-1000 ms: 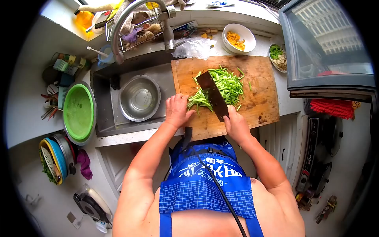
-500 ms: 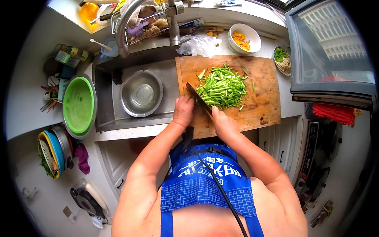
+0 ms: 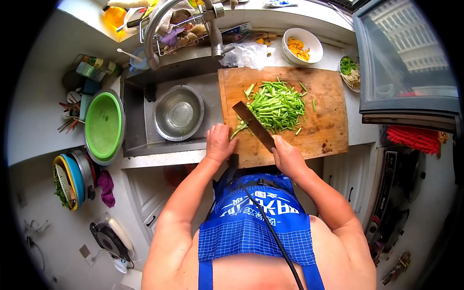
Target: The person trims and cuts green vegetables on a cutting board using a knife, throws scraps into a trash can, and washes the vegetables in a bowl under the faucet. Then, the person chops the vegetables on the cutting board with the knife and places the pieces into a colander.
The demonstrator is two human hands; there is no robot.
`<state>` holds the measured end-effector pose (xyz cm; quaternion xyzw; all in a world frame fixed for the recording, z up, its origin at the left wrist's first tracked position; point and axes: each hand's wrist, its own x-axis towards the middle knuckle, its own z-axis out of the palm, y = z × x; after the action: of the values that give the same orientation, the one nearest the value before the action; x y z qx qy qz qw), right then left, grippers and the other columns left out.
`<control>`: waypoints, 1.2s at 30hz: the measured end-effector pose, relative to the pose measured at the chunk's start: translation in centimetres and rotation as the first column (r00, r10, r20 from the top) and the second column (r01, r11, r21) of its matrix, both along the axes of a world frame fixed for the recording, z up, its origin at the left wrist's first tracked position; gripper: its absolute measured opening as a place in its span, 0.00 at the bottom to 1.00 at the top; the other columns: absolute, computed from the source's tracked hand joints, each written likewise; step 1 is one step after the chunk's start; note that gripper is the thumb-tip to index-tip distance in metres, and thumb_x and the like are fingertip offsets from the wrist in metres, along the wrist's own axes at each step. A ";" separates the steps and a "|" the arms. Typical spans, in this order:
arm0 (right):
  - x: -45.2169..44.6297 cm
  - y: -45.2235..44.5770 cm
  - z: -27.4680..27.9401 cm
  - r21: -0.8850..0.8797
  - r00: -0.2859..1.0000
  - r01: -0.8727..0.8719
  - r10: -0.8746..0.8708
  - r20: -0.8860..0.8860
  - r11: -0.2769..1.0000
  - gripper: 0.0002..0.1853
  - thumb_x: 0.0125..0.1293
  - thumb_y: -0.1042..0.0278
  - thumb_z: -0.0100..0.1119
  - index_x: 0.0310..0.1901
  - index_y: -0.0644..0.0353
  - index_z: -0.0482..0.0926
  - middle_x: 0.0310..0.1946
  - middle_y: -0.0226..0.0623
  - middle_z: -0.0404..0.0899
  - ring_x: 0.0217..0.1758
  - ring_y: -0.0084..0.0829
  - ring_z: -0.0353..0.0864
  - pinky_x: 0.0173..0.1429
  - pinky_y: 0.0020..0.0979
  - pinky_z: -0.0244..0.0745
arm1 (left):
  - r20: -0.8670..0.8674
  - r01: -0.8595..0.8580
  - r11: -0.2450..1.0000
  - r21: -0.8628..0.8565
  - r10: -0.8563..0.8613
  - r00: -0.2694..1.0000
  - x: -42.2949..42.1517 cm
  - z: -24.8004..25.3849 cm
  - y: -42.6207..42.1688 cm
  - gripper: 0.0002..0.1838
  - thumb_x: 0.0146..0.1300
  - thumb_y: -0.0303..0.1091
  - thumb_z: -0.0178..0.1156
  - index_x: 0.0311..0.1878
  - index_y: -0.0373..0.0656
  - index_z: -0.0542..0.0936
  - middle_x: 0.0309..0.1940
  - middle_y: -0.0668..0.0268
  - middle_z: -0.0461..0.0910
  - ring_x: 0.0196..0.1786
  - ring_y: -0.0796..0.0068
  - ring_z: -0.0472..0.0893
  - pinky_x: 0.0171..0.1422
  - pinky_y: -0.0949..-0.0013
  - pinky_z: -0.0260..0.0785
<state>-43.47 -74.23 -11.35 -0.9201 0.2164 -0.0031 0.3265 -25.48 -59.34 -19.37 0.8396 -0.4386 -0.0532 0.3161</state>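
Note:
My right hand point(image 3: 287, 155) is closed round the handle of a dark cleaver point(image 3: 254, 126), whose blade slants up and left over the wooden cutting board point(image 3: 324, 116). Cut green stalks point(image 3: 278, 106) lie in a heap on the board, right beside the blade. At the board's left edge, my left hand point(image 3: 220, 142) is next to a few longer green stalks point(image 3: 238, 129) left of the blade. Its fingers are bent, and whether they grip the stalks is not clear.
Left of the board, a metal bowl point(image 3: 179, 113) sits in the sink point(image 3: 135, 141) below a faucet point(image 3: 215, 36). Behind the board are a plastic bag point(image 3: 245, 55) and a white bowl point(image 3: 314, 46) of orange pieces. An open window point(image 3: 411, 58) juts in at right.
The cleaver was at the board's left edge beside my left hand half a second ago; now it lies further right against the heap. My left hand's fingers are more spread.

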 end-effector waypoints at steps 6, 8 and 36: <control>0.0 0.6 -0.6 -0.006 0.970 -0.131 0.127 -0.206 0.991 0.15 0.59 0.76 0.45 0.49 0.58 0.64 0.38 0.50 0.77 0.34 0.56 0.78 0.36 0.51 0.73 | 0.028 -0.048 0.999 0.014 0.048 0.998 -1.2 -2.5 -0.1 0.09 0.45 0.28 0.65 0.28 0.45 0.74 0.28 0.62 0.73 0.36 0.57 0.74 0.42 0.59 0.65; 0.3 0.8 -0.7 -0.035 0.957 -0.150 0.136 -0.258 0.988 0.14 0.57 0.77 0.46 0.45 0.57 0.63 0.33 0.50 0.77 0.33 0.56 0.78 0.34 0.52 0.72 | 0.018 -0.085 0.996 0.024 0.084 0.996 -1.6 -1.9 -0.4 0.08 0.47 0.27 0.64 0.29 0.44 0.74 0.28 0.61 0.73 0.35 0.57 0.74 0.42 0.58 0.65; -11.1 -13.5 -0.3 -0.287 0.958 0.286 -0.268 0.099 0.915 0.22 0.59 0.79 0.48 0.55 0.48 0.74 0.38 0.37 0.74 0.37 0.43 0.78 0.39 0.39 0.74 | -0.103 -0.075 0.997 -0.016 0.073 0.992 -3.7 0.2 -2.7 0.09 0.51 0.23 0.62 0.37 0.39 0.76 0.33 0.57 0.74 0.34 0.59 0.76 0.39 0.63 0.71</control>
<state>-54.61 -87.76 -11.69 -0.9183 0.3320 -0.1083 0.1865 -29.17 -62.05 -19.16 0.8482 -0.3909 -0.0801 0.3483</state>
